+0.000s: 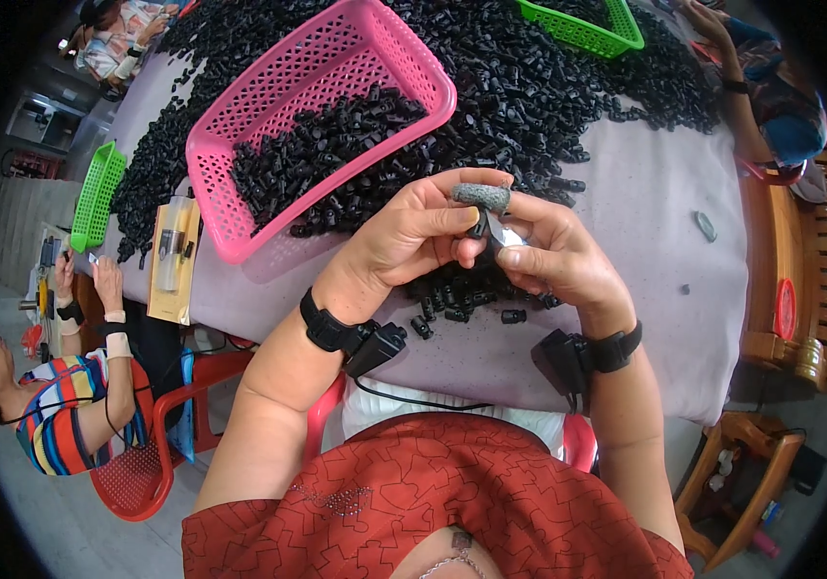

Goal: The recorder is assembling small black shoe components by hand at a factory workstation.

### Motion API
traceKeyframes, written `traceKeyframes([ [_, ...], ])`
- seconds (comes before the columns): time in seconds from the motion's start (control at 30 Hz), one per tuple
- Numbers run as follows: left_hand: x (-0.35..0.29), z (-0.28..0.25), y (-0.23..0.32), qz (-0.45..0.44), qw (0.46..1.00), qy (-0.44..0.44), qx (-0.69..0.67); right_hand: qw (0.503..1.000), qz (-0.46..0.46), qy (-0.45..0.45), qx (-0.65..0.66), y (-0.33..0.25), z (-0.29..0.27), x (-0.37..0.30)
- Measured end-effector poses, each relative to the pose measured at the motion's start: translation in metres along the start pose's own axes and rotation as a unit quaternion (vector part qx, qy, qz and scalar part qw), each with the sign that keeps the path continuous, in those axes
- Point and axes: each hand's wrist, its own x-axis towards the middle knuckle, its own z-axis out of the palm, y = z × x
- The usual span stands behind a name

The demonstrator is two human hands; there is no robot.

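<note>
My two hands meet above the near side of the cloth-covered table. Between the thumb and fingers of my left hand (404, 227) is a small black plastic part (478, 230). My right hand (563, 256) pinches a small shiny metal blade (505, 234) with its edge against or close to that part. A grey textured band (481, 198) sits at the fingertips where both hands come together; which finger wears it I cannot tell. Just below my hands lie several loose black parts (452, 299) of similar size.
A pink basket (322, 183) tilts over a large heap of black parts (519, 106). Green baskets (99, 198) (592, 29) stand farther off. A yellowish box (170, 265) lies left. Other people work at the left, far left and far right. A wooden bench (819, 289) is at right.
</note>
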Motion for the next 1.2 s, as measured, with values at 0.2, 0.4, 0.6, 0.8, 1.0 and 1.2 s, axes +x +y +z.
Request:
traceKeyframes([
  [0.2, -0.002, 0.009, 0.002, 0.022, 0.999, 0.014, 0.026, 1.000, -0.012, -0.018, 0.013, 0.001, -0.006, -0.003],
  [0.4, -0.002, 0.008, 0.004, 0.045, 0.998, 0.032, 0.031, 0.999, -0.025, 0.008, 0.046, 0.004, -0.004, 0.000],
  [0.6, -0.002, 0.008, 0.005, 0.034, 0.999, 0.034, 0.019, 0.998, -0.027, -0.018, 0.055, 0.004, -0.010, -0.002],
  [0.8, -0.003, 0.016, 0.007, 0.070, 0.993, 0.055, 0.077, 0.997, -0.034, 0.041, 0.050, 0.003, -0.014, -0.003],
  [1.0, -0.024, 0.045, 0.040, 0.429, 0.753, 0.247, 0.433, 0.989, -0.085, 0.100, 0.074, 0.008, -0.019, 0.005],
  [1.2, -0.021, 0.026, 0.072, 0.436, 0.498, 0.354, 0.661, 0.982, -0.093, 0.145, 0.079, 0.009, -0.023, 0.004],
])
